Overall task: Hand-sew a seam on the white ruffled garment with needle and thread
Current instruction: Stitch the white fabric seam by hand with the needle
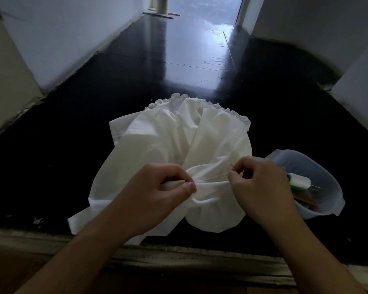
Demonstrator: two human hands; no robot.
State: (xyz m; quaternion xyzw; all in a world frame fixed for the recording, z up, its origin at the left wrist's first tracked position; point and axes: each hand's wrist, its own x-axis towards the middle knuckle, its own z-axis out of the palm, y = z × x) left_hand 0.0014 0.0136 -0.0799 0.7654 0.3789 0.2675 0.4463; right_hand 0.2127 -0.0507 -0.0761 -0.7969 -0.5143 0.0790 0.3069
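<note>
The white ruffled garment [170, 145] lies crumpled on the dark glossy floor, its frilled edge at the far side. My left hand [157, 187] pinches a gathered fold of the cloth between thumb and fingers. To its right, my right hand [257, 183] pinches a thin needle [232, 165] by its tip end, just above the fabric. A taut pale thread [215, 177] runs from the right fingers down-left into the bunched fold near my left thumb.
A translucent plastic tub [327, 166] sits on the floor just right of my right hand, holding a small white case and other sewing items. A worn step edge [179, 253] crosses the foreground. White walls flank the dark floor on both sides.
</note>
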